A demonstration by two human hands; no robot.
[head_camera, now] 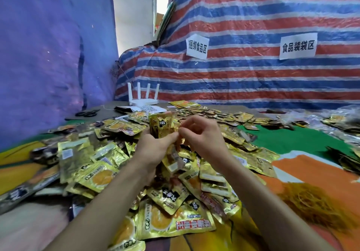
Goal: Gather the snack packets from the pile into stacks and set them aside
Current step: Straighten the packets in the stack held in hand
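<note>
A large pile of gold snack packets (175,202) covers the middle of the table. My left hand (153,147) grips a small upright stack of gold packets (161,124) above the pile, thumb across its front. My right hand (202,136) is just to the right of the stack, its fingers curled and its fingertips pinching the stack's right edge. Blurred packets (175,159) hang below my left hand.
A white router (143,100) and black scissors (87,113) lie at the far left of the table. A heap of yellow rubber bands (309,206) sits at the right. More packets (342,122) lie at the far right. A striped tarp (253,75) walls the back.
</note>
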